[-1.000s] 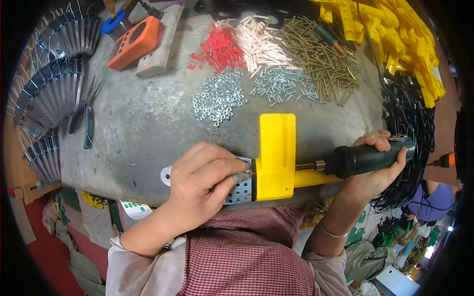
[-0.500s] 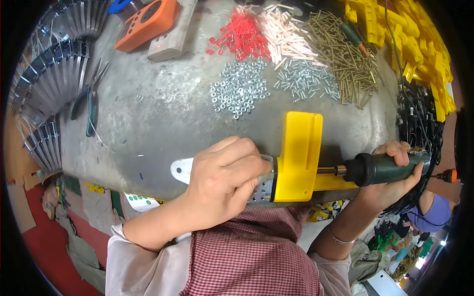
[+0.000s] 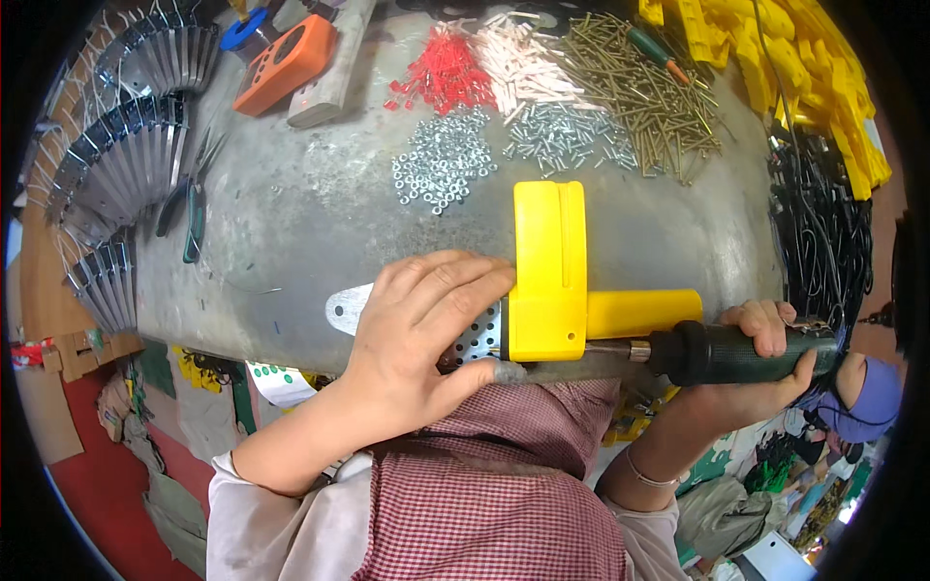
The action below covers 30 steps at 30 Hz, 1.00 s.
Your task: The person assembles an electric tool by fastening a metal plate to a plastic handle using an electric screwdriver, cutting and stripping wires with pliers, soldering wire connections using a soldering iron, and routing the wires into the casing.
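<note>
The glossy yellow plastic housing (image 3: 548, 276) is lying at the near edge of the grey counter (image 3: 668, 232), against the perforated silver metal plate (image 3: 477, 341). My left fingers (image 3: 441, 288) are lying over the plate, thumb apart; my right fingers (image 3: 766, 331) are clamping around the dark green cylindrical driver (image 3: 693, 354). I'm judging that bracing firmly and keeping the steel shaft (image 3: 610, 349) straight is serving best

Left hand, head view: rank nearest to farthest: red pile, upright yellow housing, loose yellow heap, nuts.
1. Yellow housing: just right of the left hand.
2. Nuts: ahead.
3. Red pile: beyond the nuts.
4. Yellow heap: far right corner.
</note>
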Each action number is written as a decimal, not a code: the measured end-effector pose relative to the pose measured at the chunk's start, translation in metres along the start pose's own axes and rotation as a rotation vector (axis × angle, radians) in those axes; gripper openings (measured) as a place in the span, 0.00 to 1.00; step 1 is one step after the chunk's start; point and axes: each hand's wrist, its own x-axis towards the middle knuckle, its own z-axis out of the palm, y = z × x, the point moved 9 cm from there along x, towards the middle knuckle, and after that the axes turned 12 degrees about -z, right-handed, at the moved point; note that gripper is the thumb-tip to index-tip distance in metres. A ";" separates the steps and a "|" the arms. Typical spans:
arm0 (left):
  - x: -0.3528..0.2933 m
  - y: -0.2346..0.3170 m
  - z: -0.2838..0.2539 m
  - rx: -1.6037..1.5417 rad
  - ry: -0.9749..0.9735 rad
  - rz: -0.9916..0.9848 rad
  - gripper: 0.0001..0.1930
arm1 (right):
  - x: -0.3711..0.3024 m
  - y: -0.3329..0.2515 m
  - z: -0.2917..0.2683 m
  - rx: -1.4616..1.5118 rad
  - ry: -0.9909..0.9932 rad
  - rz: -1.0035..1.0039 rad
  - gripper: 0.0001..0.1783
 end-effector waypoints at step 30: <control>0.038 -0.051 -0.047 0.688 0.028 0.001 0.10 | -0.006 -0.009 -0.009 -0.021 -0.112 -0.035 0.19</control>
